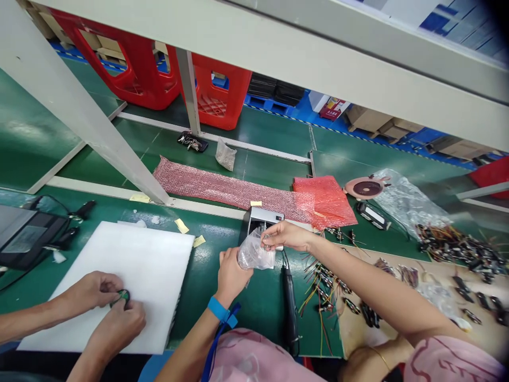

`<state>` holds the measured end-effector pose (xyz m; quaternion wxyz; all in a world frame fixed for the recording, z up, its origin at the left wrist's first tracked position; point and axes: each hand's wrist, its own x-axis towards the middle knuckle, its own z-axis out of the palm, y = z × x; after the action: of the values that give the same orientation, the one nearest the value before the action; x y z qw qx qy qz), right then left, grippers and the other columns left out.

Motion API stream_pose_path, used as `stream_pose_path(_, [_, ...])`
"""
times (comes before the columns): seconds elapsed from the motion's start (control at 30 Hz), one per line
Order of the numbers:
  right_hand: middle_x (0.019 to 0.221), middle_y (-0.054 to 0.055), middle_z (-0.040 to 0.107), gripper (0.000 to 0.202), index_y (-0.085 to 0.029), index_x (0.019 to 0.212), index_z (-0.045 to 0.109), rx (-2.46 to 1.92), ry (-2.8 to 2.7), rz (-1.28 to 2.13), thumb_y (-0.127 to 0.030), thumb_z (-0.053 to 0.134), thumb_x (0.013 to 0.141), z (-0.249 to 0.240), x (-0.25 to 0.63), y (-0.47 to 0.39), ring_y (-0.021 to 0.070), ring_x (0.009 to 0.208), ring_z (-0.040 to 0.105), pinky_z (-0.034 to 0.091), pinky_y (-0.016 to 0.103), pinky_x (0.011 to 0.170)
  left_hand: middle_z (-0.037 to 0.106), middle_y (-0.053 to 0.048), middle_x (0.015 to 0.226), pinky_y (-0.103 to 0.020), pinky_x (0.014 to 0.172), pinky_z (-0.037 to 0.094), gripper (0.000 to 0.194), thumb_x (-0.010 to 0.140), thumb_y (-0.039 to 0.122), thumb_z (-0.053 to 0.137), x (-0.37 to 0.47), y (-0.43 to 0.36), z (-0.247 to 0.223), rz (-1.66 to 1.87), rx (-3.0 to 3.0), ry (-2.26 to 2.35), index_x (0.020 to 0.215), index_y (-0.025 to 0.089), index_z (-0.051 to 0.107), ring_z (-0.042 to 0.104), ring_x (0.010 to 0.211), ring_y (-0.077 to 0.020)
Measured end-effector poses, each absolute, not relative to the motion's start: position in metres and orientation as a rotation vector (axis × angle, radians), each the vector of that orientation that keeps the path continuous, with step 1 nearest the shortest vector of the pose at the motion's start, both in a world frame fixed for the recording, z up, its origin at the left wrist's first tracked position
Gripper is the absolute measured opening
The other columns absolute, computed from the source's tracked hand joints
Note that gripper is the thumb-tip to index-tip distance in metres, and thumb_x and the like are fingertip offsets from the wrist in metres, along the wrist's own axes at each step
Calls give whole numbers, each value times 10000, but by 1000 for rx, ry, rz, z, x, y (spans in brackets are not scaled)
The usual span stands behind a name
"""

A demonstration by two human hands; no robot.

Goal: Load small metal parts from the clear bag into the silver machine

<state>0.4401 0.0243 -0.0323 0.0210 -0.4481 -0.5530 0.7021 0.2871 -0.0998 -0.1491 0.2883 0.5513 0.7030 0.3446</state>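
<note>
My left hand (231, 275) grips a small clear plastic bag (254, 253) from below; a blue wrist strap (220, 310) is on that wrist. Above the bag's mouth, the fingers of my right hand (284, 235) pinch something small, too tiny to name. Both hands hover over the green bench, just in front of a small grey box-shaped device (260, 220). A black pen-shaped tool (290, 307) lies on the bench below my right forearm.
A co-worker's two hands (107, 307) work a small dark part over a white foam sheet (131, 276) at left. Wired parts (330, 286) and dark components (461, 249) litter the right side. Pink bubble wrap (238, 191), a copper coil (366, 187) and red crates (218, 90) lie beyond.
</note>
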Motion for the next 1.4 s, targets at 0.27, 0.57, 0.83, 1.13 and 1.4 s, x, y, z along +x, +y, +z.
stream_pose_path(0.27, [703,9,665,57,-127,793,686,-1509,-1807,1889,-128,630,802,-44,445,57,73,640,604,530,212,693,609,39,871,-358,790,504,282,640,252,643,272,-111,-159,958,1437,1907,898,302,541,561,917,-223])
stream_pose_path(0.57, [626,9,670,128,-129,801,703,-1675,-2129,1409,-78,590,771,-75,445,59,122,602,639,514,214,614,604,58,830,-360,767,516,216,672,329,636,259,-136,-168,892,1326,1954,871,318,555,566,873,-210])
stream_pose_path(0.83, [648,9,688,176,-155,851,716,-1698,-2357,1185,-76,590,757,-65,445,59,148,636,656,517,233,636,604,64,826,-393,782,501,224,613,289,657,264,-139,-163,936,1270,1901,813,311,558,561,896,-224])
stream_pose_path(1.13, [864,60,707,328,-122,1022,666,-1692,-2403,1187,13,504,771,-62,446,52,133,663,661,538,205,561,597,67,836,-349,779,499,255,622,261,676,265,-138,-153,989,1315,1854,840,325,560,542,889,-199])
stream_pose_path(1.4, [824,77,688,262,-90,941,649,-1624,-2375,1148,-32,404,867,-67,454,52,105,661,653,560,188,578,603,63,837,-365,774,521,264,605,260,697,267,-139,-143,995,1318,1849,835,311,578,567,890,-206])
